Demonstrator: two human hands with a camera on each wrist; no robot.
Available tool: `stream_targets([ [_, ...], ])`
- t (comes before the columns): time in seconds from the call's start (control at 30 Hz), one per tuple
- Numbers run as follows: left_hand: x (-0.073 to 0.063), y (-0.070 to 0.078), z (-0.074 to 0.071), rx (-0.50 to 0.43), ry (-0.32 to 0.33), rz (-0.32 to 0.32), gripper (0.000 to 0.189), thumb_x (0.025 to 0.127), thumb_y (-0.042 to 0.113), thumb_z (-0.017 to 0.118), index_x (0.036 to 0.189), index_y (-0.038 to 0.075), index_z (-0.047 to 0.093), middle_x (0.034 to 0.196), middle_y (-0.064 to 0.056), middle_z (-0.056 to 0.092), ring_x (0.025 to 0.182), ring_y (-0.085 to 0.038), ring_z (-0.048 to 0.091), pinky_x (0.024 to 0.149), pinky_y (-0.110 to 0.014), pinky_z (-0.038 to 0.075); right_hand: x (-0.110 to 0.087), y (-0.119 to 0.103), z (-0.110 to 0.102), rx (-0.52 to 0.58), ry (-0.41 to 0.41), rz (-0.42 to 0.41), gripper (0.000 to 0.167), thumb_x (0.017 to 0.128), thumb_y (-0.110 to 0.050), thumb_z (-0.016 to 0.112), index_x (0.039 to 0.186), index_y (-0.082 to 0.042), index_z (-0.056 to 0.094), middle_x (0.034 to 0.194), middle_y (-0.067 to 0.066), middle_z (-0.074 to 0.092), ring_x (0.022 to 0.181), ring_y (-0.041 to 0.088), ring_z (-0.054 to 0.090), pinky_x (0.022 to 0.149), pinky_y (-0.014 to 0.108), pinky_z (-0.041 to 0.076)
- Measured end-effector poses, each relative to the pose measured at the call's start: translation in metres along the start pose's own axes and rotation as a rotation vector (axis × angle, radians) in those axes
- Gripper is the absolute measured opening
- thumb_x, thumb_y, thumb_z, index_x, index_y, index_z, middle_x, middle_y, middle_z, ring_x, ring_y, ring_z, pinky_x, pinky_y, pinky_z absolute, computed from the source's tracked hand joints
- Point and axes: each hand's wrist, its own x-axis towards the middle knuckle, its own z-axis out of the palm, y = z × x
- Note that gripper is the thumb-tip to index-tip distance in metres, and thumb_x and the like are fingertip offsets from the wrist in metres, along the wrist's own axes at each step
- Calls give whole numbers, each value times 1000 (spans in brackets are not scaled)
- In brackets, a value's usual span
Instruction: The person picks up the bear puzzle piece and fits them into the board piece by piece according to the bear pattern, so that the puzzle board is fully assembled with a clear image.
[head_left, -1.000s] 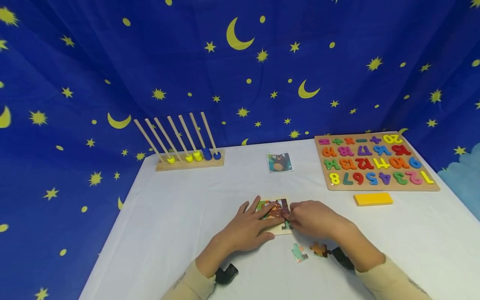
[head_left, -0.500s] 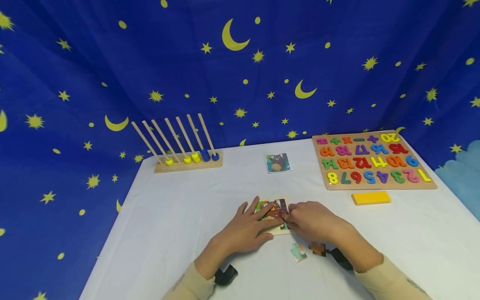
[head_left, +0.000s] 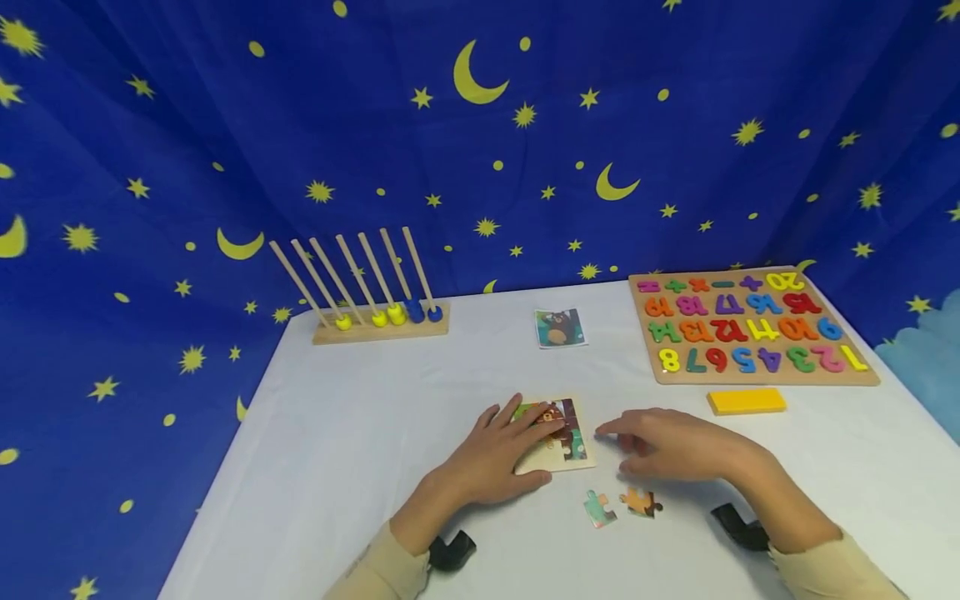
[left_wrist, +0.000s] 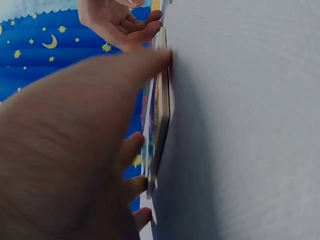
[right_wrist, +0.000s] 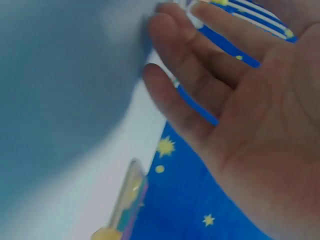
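A small wooden jigsaw tray (head_left: 536,460) lies on the table in the head view, with joined bear-picture pieces in its upper and right parts and bare wood at lower left. My left hand (head_left: 491,457) rests on its left side, fingers spread over the picture and hiding part of it. In the left wrist view the tray edge (left_wrist: 163,112) runs beside the thumb. Just right of the tray hovers my right hand (head_left: 675,444), holding nothing, fingers loosely bent. Two loose pieces lie in front: a teal jigsaw piece (head_left: 598,509) and an orange-brown jigsaw piece (head_left: 641,502).
A picture card (head_left: 561,328) of a bear lies behind the tray. At back left stands a peg abacus (head_left: 381,331) with yellow and blue beads. A number board (head_left: 757,329) is at back right, with a yellow block (head_left: 746,402) before it.
My right hand has let go of the piece at the tray's right edge and drawn away to the right. That teal-and-brown corner now shows. My left hand stays almost in place.
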Motion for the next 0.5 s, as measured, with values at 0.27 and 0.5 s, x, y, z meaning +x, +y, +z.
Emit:
stream_targets([
  [0.27,-3,-14,-6,-114,-18,-55,85,84,67,57,152,25,28,160,3,12,145,-22,3,115,-42,14,-20,13,8,68,3,19,43,74,-51,78,111,-33,65,90,-13,56,83,12,51,71,30,46],
  [0.5,-4,-21,-9,-116,-34,-67,87,82,68,58,152,26,30,160,4,13,145,-20,4,116,-38,8,-29,10,19,-39,-16,15,44,66,-55,82,101,-39,62,96,-21,51,84,6,48,82,36,49],
])
